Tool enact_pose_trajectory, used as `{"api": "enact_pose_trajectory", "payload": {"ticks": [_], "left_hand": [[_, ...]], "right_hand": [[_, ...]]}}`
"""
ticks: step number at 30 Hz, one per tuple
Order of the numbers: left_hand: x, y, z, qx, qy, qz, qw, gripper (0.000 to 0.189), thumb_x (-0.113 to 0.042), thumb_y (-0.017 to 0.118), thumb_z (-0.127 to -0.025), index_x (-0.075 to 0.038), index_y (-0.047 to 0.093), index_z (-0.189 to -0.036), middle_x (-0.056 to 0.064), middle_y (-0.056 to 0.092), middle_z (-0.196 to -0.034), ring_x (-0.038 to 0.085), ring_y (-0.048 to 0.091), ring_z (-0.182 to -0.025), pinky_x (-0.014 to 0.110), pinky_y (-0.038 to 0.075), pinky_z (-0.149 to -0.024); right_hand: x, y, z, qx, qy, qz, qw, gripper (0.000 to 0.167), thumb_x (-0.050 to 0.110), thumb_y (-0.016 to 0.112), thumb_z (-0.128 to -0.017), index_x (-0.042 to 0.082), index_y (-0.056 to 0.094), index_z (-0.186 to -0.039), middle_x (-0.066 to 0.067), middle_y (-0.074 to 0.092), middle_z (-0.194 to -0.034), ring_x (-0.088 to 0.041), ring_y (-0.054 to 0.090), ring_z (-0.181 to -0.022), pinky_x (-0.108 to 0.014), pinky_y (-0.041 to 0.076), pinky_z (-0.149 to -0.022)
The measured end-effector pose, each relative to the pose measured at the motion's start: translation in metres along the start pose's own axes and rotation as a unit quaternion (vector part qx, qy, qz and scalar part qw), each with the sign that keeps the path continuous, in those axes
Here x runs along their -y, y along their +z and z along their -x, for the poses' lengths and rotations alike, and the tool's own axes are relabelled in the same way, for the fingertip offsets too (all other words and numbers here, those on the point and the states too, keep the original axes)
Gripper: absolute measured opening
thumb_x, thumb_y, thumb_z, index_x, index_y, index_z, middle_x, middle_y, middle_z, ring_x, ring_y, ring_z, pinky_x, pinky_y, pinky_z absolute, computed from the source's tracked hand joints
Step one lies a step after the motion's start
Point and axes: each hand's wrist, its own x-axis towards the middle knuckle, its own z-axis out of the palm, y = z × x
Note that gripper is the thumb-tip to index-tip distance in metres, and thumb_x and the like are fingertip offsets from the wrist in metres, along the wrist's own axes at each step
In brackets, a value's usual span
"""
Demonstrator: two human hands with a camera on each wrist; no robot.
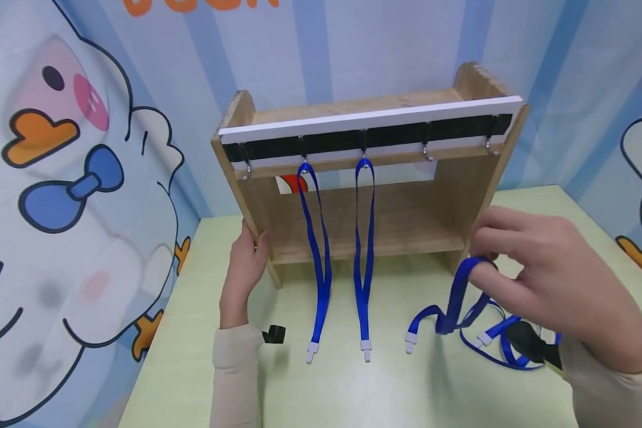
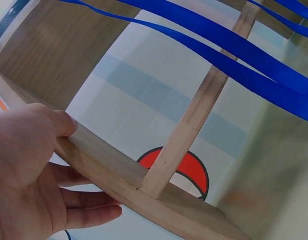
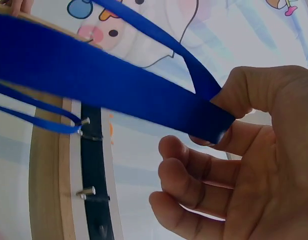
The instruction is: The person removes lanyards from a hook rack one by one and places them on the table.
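Note:
A wooden rack [image 1: 406, 220] stands on the table, with a row of metal hooks along a black strip [image 1: 331, 142] on its front. My left hand [image 1: 246, 261] grips the rack's left side panel, thumb [image 2: 66, 122] on the inner face and fingers round the outside. Two blue lanyards [image 1: 321, 279] [image 1: 362, 279] hang by their loops from the second and third hooks from the left. Thumb and index finger of my right hand [image 1: 545, 273] pinch another blue lanyard [image 3: 118, 87] by its loop, in front of the rack's right side. Its white clip [image 1: 411, 340] dangles low.
More blue lanyard strap [image 1: 494, 359] with a white clip lies on the table [image 1: 374, 392] below my right hand. The leftmost hook [image 1: 246, 170] and the two on the right carry nothing. Behind the rack hangs a cartoon-printed curtain [image 1: 155, 65].

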Motion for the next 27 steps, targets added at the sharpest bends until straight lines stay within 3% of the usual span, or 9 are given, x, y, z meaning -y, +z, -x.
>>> {"api": "enact_pose_trajectory", "payload": {"ticks": [4,7,12,17,27], "left_hand": [[0.0,0.001,-0.001,0.001,0.0,0.001,1.0,0.057,-0.026,0.041,-0.11,0.0,0.022,-0.157,0.031,0.045,-0.147,0.045,0.055,-0.126,0.058,0.051,-0.097],[0.001,0.001,-0.001,0.0,-0.001,0.002,1.0,0.057,-0.026,0.042,-0.109,0.0,0.022,-0.157,0.032,0.045,-0.147,0.045,0.055,-0.126,0.058,0.051,-0.096],[0.002,0.0,-0.001,-0.001,-0.007,0.0,1.0,0.058,-0.027,0.041,-0.109,-0.001,0.022,-0.157,0.031,0.044,-0.148,0.044,0.054,-0.127,0.057,0.051,-0.097],[0.003,0.0,-0.001,-0.003,-0.004,0.002,1.0,0.057,-0.026,0.042,-0.109,-0.001,0.023,-0.156,0.031,0.045,-0.147,0.043,0.055,-0.126,0.057,0.052,-0.096],[0.003,0.001,0.0,-0.01,0.004,-0.003,0.9999,0.055,-0.024,0.042,-0.109,0.0,0.025,-0.155,0.032,0.048,-0.144,0.044,0.057,-0.123,0.057,0.053,-0.094]], "right_hand": [[0.005,0.01,-0.005,0.009,-0.021,-0.024,0.9994,0.016,0.007,0.069,-0.076,0.023,0.063,-0.074,0.013,0.053,-0.083,0.0,0.042,-0.06,-0.019,0.037,-0.048],[0.007,0.022,-0.009,0.038,-0.029,-0.034,0.9983,0.015,0.011,0.069,-0.078,0.024,0.062,-0.075,0.014,0.05,-0.082,0.002,0.039,-0.058,-0.019,0.035,-0.047],[0.008,0.048,-0.013,0.104,-0.012,-0.043,0.9936,0.012,0.012,0.064,-0.083,0.022,0.066,-0.076,0.015,0.049,-0.079,0.003,0.039,-0.057,-0.02,0.037,-0.047],[0.003,0.072,-0.01,0.127,0.01,-0.072,0.9892,0.013,0.01,0.063,-0.086,0.019,0.069,-0.079,0.014,0.05,-0.075,-0.001,0.043,-0.059,-0.021,0.041,-0.05],[-0.024,0.111,0.016,0.227,0.099,-0.126,0.9606,0.013,0.007,0.063,-0.087,0.017,0.07,-0.082,0.012,0.054,-0.075,-0.005,0.047,-0.061,-0.024,0.045,-0.053]]}}
